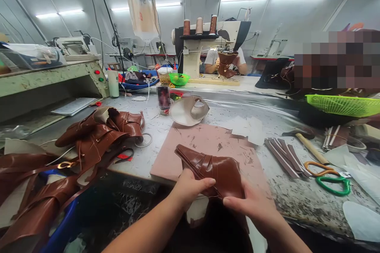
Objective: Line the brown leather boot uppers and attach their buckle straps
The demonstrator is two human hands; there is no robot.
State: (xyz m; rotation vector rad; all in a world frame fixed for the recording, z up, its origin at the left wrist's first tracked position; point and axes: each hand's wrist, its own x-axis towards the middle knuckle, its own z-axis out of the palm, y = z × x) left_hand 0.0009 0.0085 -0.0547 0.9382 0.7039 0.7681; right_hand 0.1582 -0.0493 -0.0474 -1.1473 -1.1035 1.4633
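A brown leather boot upper (216, 168) with strap details lies across the front of a pinkish board (166, 154). My left hand (190, 189) grips its lower left part, thumb on the leather and fingers hidden beneath. At the right end, my right hand (252, 201) holds the same upper between the thumb in front and fingers behind. A pale lining piece (197, 207) shows below the upper, between my hands. Behind the board stands a curled whitish piece (188, 112). Thin pale sheets (246, 128) lie over the board's far right corner.
More brown boot uppers (97, 134) are heaped at left. Orange-and-green-handled scissors (332, 182), a hammer (311, 148) and dark strips (286, 156) lie at right. Across the table, another person (242, 65) works at a sewing machine (190, 51). A green basket (341, 104) stands at far right.
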